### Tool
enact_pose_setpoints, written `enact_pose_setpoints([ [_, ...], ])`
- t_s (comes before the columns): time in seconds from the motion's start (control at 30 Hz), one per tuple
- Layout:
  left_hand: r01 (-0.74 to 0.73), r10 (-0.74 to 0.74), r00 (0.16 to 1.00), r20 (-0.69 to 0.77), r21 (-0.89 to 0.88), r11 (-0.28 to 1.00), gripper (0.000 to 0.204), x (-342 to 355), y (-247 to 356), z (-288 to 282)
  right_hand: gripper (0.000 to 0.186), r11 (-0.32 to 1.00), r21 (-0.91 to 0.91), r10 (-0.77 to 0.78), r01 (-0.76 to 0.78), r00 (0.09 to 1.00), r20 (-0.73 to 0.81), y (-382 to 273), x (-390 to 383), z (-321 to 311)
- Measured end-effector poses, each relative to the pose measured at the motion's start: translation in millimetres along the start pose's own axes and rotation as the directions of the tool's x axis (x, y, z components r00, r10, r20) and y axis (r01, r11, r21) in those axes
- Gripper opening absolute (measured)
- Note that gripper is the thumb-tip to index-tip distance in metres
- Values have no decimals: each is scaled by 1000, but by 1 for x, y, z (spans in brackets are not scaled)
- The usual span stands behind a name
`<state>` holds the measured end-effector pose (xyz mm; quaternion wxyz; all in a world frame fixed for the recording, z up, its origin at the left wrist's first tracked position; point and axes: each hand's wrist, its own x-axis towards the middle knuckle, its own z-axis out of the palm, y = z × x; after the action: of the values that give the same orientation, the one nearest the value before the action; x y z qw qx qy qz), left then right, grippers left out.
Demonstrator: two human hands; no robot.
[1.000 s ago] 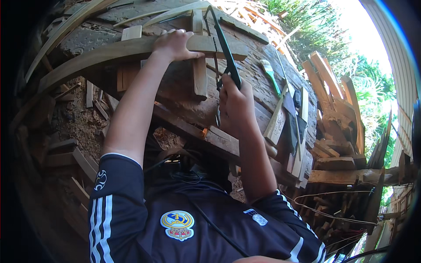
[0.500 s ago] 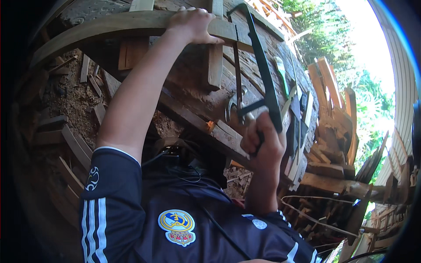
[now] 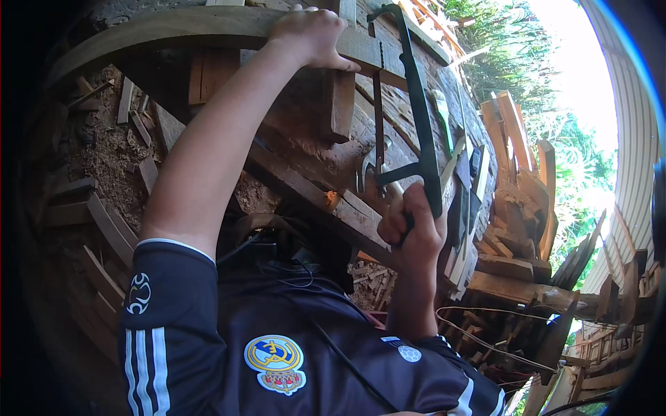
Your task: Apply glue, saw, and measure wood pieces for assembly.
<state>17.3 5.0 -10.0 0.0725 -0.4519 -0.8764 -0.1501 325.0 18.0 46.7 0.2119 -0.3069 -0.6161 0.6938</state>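
Observation:
My left hand (image 3: 311, 35) is closed over a long wooden board (image 3: 180, 28), its thumb on the near edge. The board runs from the far left to the workbench (image 3: 291, 125) and rests across a wooden block (image 3: 340, 107). In my right hand (image 3: 420, 232) is the handle of a hacksaw (image 3: 418, 104) with a dark frame. The blade crosses the board close to its right end, to the right of my left hand, where a dark cut line shows in the wood. Near the blade's lower part lies a metal tool, partly hidden.
A brush with a green handle (image 3: 443, 114) and several thin strips and tools lie at the bench's right side. Stacked wood offcuts (image 3: 517, 187) stand beyond it. Scraps and sawdust (image 3: 104, 139) cover the ground at left.
The hacksaw has tilted slightly, its handle shifting a little nearer and left. The board's cut end sits slightly farther right in view. Both grips are unchanged.

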Motion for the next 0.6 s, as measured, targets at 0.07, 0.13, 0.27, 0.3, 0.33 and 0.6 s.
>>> enact_pose_setpoints([
  [0.07,-16,16,1000,-7,-11,1000,91,2,-8,4,32,998,-47,-38,40,999,33,1,11,6],
  [0.13,-70,64,990,-124,-45,996,85,-4,-13,11,35,984,-172,24,-35,998,-64,-6,61,26],
  [0.27,-27,27,1000,-4,-79,996,87,2,-6,6,32,988,-150,-26,28,1000,16,-8,150,22],
  [0.3,-20,19,1000,-17,-77,997,87,2,-5,6,32,980,-192,-46,49,999,22,-1,149,22],
  [0.33,-15,14,1000,-20,-62,998,88,-3,-6,6,31,989,-150,-16,21,999,33,2,137,21],
  [0.6,-76,71,991,-112,-47,996,83,-1,-9,14,37,994,-80,-67,69,997,32,23,13,-10],
])
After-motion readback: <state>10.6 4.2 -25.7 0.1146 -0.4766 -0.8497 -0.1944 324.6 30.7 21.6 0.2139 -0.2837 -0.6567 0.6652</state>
